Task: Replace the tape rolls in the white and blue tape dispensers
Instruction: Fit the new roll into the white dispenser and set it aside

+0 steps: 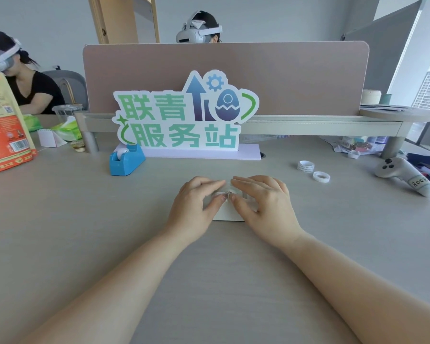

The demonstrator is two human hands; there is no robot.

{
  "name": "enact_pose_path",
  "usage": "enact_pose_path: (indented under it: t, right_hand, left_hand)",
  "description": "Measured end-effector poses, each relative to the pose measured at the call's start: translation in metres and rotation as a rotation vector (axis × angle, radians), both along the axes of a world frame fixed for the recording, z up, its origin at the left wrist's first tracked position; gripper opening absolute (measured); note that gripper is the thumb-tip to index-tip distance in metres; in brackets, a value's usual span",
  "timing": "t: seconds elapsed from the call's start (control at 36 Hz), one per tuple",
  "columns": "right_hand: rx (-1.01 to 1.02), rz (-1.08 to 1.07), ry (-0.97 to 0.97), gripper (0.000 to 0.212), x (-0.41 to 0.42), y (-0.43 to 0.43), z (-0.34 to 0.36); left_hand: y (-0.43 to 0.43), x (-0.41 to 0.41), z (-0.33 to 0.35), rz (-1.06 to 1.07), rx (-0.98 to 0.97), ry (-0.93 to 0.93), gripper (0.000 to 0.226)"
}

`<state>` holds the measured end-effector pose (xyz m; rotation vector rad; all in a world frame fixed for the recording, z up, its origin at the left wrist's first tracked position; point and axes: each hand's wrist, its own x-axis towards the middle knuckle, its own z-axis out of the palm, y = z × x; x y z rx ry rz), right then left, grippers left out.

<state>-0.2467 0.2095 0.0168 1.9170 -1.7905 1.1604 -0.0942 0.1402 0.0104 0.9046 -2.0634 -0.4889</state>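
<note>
The white tape dispenser [227,214] sits on the desk in front of me, mostly covered by both hands. My left hand [196,202] and my right hand [261,202] curl over it from either side, and their thumbs and fingertips meet on the tape roll [220,194] at its top. Only a sliver of that roll shows. The blue tape dispenser [126,161] stands at the back left with a white roll in it, untouched. Two loose tape rolls lie to the right: a printed one [305,166] and a plain one [321,176].
A large cut-out sign [184,115] on a lilac base stands behind my hands. A grey controller [405,176] lies at far right. An orange bag [5,125], a plastic cup and tissues crowd the left. Two people with headsets sit beyond the desk divider [296,78].
</note>
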Motion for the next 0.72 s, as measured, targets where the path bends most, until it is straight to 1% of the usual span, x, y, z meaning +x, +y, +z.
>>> enact_pose_path:
  t: [0.11,0.19,0.25,0.36,0.47,0.53,0.64,0.72]
  right_hand:
    - [0.002,0.035,-0.037,0.042,0.002,0.0,0.001]
    - [-0.023,0.031,-0.093,0.032,-0.004,-0.003,0.005]
    - [-0.05,0.007,-0.091,0.027,-0.011,-0.006,0.01]
    - [-0.062,-0.068,0.014,0.018,-0.024,-0.008,0.013]
    - [-0.083,-0.085,0.144,0.013,-0.026,-0.009,0.012]
    - [-0.085,-0.078,0.198,0.013,-0.026,-0.01,0.01]
    - [-0.104,-0.07,0.272,0.023,-0.024,-0.011,0.008]
    - [-0.167,-0.087,0.332,0.019,-0.025,-0.012,0.008]
  left_hand:
    - [0.001,-0.002,0.001,-0.006,0.002,0.007,0.032]
    - [0.002,-0.002,0.001,-0.008,0.018,0.014,0.031]
    - [0.002,-0.003,0.002,-0.01,0.028,0.019,0.031]
    - [0.001,-0.005,0.0,-0.021,-0.004,0.018,0.034]
    - [0.001,-0.007,-0.001,-0.034,-0.05,0.015,0.035]
    - [0.001,-0.007,0.0,-0.033,-0.059,0.022,0.035]
    - [0.002,-0.007,0.001,-0.037,-0.065,0.031,0.035]
    - [0.002,-0.008,0.001,-0.044,-0.071,0.041,0.036]
